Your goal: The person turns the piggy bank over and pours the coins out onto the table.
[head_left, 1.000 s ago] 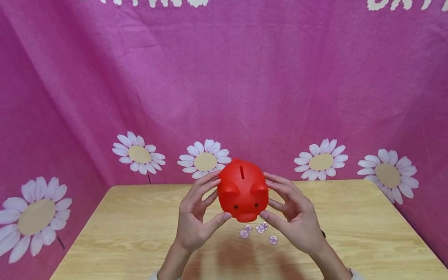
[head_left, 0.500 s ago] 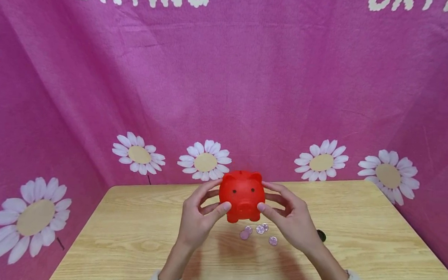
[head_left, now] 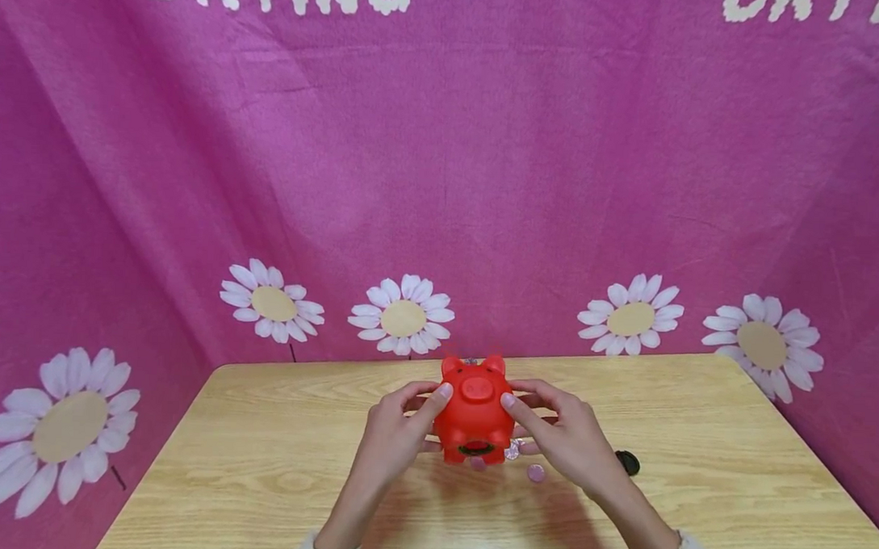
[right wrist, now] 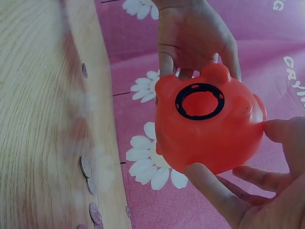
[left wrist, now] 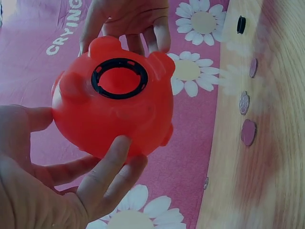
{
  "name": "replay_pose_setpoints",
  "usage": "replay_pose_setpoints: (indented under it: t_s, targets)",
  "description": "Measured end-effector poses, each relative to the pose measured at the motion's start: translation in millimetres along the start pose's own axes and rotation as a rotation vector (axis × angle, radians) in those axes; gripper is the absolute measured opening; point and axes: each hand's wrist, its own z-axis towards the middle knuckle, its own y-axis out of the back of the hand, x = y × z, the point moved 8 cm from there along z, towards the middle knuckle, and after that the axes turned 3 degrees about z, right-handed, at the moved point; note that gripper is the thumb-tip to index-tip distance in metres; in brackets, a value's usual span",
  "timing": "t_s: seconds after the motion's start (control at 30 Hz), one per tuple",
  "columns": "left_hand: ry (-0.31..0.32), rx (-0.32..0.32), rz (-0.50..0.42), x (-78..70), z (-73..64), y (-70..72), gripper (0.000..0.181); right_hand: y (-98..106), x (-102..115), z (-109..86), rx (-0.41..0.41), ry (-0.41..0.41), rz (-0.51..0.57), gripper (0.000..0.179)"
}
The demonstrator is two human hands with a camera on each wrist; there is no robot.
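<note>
A red piggy bank (head_left: 474, 413) is held above the table, tipped back so its snout faces up toward the head camera. My left hand (head_left: 394, 426) grips one side, thumb on the front and fingers behind. On the other side, my right hand (head_left: 568, 432) holds it the same way. Both wrist views look at the underside, where a black ring (left wrist: 96, 78) surrounds an uncovered round hole between the stubby feet. Several coins (head_left: 536, 473) lie on the tabletop below, some partly hidden by the bank and fingers in the head view.
A round black cap (head_left: 627, 463) lies on the wooden table (head_left: 280, 463) beside my right wrist. Near the table's far edge, a small shiny disc (head_left: 470, 361) shows between the pig's ears. A pink curtain (head_left: 515, 188) with daisies hangs behind and around the table.
The piggy bank has rotated backward in both hands: its coin slot has turned out of sight, and its snout and underside hole have come into view. Both hands have lowered slightly with it.
</note>
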Motion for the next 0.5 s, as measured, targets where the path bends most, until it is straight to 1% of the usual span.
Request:
replay_pose_setpoints:
  t_s: [0.2,0.4,0.5]
  targets:
    - [0.049,0.008,0.016,4.2,1.4,-0.2,0.056,0,-2,-0.1,-0.009,-0.018,-0.017,0.047]
    - [0.109,0.047,0.084,10.2,0.0,-0.2,0.059,-2,-7,-1.6,0.004,-0.068,-0.038,0.048]
    - [0.120,0.055,0.092,10.6,0.7,-0.6,0.058,-2,-8,-1.1,0.006,-0.078,-0.037,0.048]
